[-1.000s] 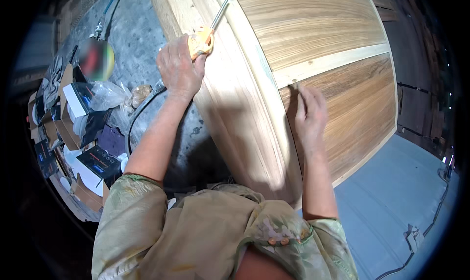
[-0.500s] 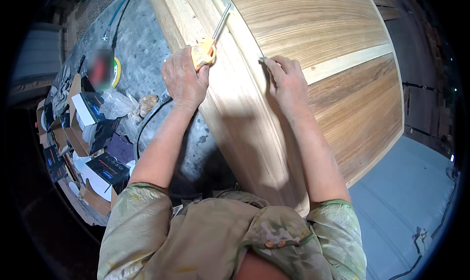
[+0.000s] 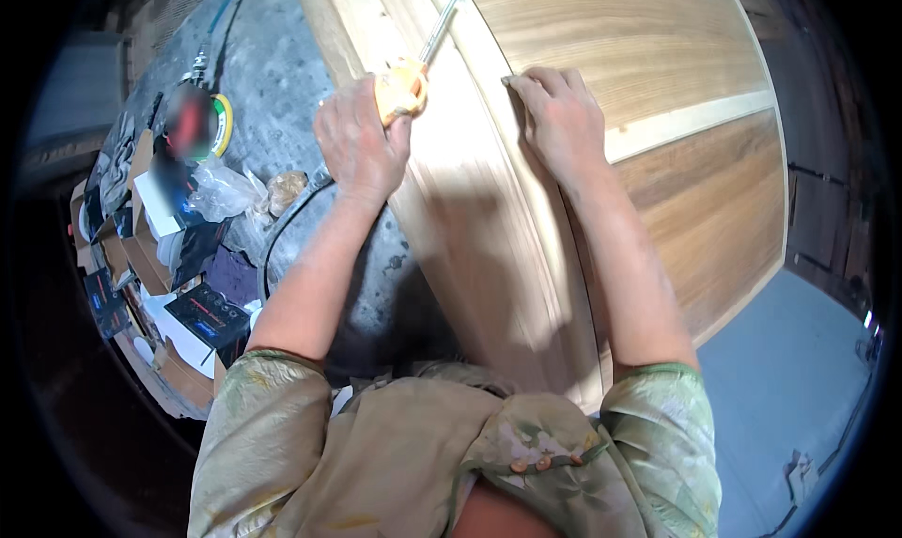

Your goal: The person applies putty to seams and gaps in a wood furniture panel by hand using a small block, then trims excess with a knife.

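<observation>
One orange-handled tool (image 3: pixel 400 89), clasped by the left hand (image 3: pixel 362 148), points its long shaft (image 3: pixel 440 31) forward-right, the right hand (image 3: pixel 568 129) pinches a greyish scrap (image 3: pixel 507 80), and an open carton (image 3: pixel 150 264) holds white discs (image 3: pixel 170 248).

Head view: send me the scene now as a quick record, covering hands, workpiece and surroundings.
Left hand: grips an orange-handled tool, metal shaft pointing away from the person
Right hand: at the seam between pale boards and grained panel; whether it pinches something is unclear
Workpiece: long pale boards left, grained wooden panel right
Left side: grey tabletop, clear plastic bag, black box
Right side: blue-grey surface
</observation>
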A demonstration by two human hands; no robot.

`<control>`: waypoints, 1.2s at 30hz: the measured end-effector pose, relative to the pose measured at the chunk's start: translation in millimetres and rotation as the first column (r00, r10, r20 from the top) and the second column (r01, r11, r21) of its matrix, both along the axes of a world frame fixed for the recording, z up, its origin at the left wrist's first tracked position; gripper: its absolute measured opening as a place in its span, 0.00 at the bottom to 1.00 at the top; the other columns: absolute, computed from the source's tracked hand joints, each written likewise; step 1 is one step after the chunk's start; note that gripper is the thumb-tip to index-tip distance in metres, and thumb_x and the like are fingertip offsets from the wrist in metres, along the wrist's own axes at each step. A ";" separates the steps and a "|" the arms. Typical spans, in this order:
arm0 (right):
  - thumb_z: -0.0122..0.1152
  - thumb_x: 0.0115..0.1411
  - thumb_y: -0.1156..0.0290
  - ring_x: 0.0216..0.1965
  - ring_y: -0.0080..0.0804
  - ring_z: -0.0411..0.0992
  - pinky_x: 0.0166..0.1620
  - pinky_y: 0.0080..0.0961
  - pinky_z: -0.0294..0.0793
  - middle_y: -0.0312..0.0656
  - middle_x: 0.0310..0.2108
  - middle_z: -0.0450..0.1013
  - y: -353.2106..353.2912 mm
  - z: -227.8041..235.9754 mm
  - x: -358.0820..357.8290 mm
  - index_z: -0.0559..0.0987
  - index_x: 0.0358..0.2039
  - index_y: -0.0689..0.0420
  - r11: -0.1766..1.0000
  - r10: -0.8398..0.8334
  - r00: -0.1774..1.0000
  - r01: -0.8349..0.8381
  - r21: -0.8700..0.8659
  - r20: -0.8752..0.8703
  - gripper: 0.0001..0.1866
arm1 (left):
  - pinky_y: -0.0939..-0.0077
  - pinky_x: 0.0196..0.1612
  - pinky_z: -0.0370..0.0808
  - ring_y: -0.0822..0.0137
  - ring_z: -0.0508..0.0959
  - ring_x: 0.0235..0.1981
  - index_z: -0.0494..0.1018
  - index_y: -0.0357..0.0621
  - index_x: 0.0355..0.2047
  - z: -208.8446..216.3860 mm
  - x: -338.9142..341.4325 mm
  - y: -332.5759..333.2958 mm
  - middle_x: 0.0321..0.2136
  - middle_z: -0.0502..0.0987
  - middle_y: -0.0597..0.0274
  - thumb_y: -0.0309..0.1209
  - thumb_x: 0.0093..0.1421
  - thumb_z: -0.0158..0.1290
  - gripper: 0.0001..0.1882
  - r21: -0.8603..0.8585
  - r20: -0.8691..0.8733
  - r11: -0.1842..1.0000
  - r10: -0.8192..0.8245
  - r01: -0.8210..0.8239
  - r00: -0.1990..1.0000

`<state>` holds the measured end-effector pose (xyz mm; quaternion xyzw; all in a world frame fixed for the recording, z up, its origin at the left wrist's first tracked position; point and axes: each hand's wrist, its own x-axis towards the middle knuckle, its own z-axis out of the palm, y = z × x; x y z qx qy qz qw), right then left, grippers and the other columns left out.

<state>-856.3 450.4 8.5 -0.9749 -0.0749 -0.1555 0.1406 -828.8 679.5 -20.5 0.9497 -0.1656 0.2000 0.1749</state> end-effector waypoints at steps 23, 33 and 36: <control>0.55 0.57 0.77 0.41 0.42 0.72 0.47 0.32 0.70 0.45 0.38 0.75 -28.1 61.8 -447.0 0.79 0.38 0.58 0.538 -0.775 0.565 0.825 0.175 -0.282 0.09 | 0.53 0.44 0.70 0.39 0.71 0.43 0.63 0.36 0.52 46.2 -18.4 16.0 0.41 0.72 0.38 0.40 0.62 0.49 0.24 -0.036 -0.256 0.907 -0.415 0.420 0.873; 0.53 0.59 0.78 0.43 0.41 0.73 0.49 0.30 0.70 0.48 0.40 0.75 -13.8 50.1 -486.7 0.78 0.39 0.63 0.478 -0.785 0.563 0.816 0.324 -0.260 0.09 | 0.58 0.39 0.73 0.45 0.75 0.39 0.63 0.42 0.50 146.4 -178.8 -27.9 0.41 0.74 0.47 0.44 0.62 0.47 0.22 0.107 -0.808 0.448 -0.481 0.888 0.340; 0.53 0.58 0.77 0.42 0.42 0.73 0.48 0.32 0.71 0.48 0.40 0.75 -12.2 48.8 -491.4 0.78 0.38 0.63 0.470 -0.790 0.562 0.811 0.347 -0.243 0.09 | 0.58 0.36 0.73 0.48 0.76 0.36 0.64 0.41 0.48 152.3 -216.7 -54.8 0.37 0.74 0.49 0.45 0.62 0.47 0.22 0.077 -0.842 0.319 -0.487 0.945 0.233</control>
